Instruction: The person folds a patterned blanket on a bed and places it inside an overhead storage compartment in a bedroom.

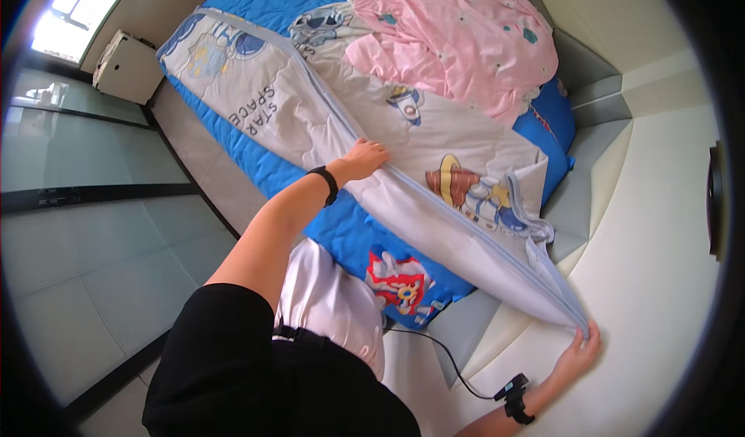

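Note:
A thin white quilt (341,117) with cartoon space prints and a grey-blue border lies across the bed, folded over lengthwise. My left hand (366,160) is closed on the bordered edge near its middle, fingers partly hidden by the fabric. Out to the right, my right hand (580,349) pinches the quilt's near corner and pulls it taut past the bed's side. Between the hands the border runs in a nearly straight line. Under the quilt is a blue padded mattress cover (233,146) with a red and white cartoon figure at its near end.
A crumpled pink blanket (458,41) lies on the bed's far right. A grey and cream padded headboard (605,154) borders the right side. Glass-panelled doors (101,243) stand at left, beyond a narrow floor strip. A black cable (446,352) runs to my right wrist.

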`<state>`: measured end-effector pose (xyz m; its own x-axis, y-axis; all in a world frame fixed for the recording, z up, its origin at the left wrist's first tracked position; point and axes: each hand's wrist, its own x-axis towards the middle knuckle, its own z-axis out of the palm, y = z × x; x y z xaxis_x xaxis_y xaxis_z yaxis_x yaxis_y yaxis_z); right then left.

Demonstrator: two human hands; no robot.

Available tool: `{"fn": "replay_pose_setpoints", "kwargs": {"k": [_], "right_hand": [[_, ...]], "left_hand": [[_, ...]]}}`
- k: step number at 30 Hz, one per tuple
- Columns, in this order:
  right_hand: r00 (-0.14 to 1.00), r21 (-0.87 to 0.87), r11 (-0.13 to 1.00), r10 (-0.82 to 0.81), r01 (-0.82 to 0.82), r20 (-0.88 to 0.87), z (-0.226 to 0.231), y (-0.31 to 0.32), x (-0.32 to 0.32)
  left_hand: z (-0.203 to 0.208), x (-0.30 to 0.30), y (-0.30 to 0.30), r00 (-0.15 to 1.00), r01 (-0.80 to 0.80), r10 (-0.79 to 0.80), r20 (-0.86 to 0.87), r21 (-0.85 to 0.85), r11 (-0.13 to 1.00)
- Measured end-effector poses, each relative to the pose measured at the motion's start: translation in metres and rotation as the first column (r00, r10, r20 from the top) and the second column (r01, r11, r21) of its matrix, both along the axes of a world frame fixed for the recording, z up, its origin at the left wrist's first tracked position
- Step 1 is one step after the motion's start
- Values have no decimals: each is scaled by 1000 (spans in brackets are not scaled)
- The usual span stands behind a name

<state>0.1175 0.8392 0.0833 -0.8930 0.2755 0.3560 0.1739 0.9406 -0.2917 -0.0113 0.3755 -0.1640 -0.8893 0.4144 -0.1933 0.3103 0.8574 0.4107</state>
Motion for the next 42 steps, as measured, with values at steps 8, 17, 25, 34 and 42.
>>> {"fn": "replay_pose_setpoints", "kwargs": {"k": [8,17,25,34,42], "right_hand": [[947,137,940,-319,313,29,10,47,-12],[945,64,947,-320,316,61,-25,64,-107],[892,254,926,-347,279,288,-116,90,-221],[1000,-327,945,5,4,28,-150,15,-240],[698,-768,64,470,-637,-540,-18,-189,-131]], "left_hand": [[26,-24,-43,970,-156,175,167,-122,980],[8,-99,-30,862,-316,299,-409,27,948],[-47,-154,3,773,-620,621,-131,52,783],[-94,-158,16,772,-538,621,-131,385,750],[-38,12,66,901,-383,311,301,219,897]]}}
